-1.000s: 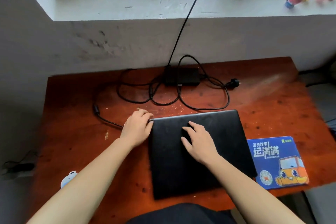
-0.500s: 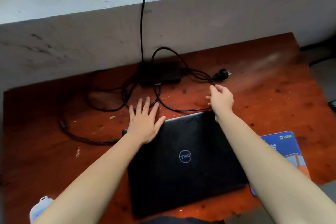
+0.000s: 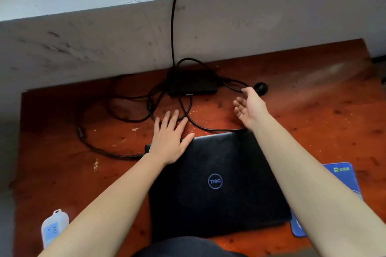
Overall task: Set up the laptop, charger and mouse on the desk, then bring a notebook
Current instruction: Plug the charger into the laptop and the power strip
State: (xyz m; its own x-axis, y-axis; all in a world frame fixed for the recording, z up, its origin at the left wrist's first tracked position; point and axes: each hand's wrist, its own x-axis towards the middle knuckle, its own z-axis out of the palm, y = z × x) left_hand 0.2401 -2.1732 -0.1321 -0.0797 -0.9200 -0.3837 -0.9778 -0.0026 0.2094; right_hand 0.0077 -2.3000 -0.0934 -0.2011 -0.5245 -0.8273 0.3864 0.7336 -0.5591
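1. The right hand (image 3: 249, 108) hangs open-fingered just short of the round black plug (image 3: 261, 88) at the far side of the counter (image 3: 313, 115); its grip is released and holds nothing. The step in hand appears to be taking that plug.
2. The left hand (image 3: 170, 139) lies flat, fingers spread, on the far left corner of the closed laptop (image 3: 217, 181) and onto the counter beyond. Its grip too is released; it only presses down.
3. To do it well: pinch the plug by its body, not by the thin cord, and lift before pulling, so the loops do not drag.
4. Keep the left palm down while pulling; the laptop looks likely to slide otherwise.
5. The charger brick (image 3: 193, 84) sits against the wall, touching the tangle of cable (image 3: 133, 118) that loops left and runs to the laptop's left edge. One loop passes just beside the left fingertips and could snag.
6. A separate black cord (image 3: 173, 27) comes down the wall to the brick.
7. A white power strip (image 3: 54, 227) lies at the near left edge, well apart from the plug, so the cord must cross the counter.
8. A blue mouse pad (image 3: 344, 175) lies right of the laptop, partly hidden by the right forearm. No mouse or notebook is in view.
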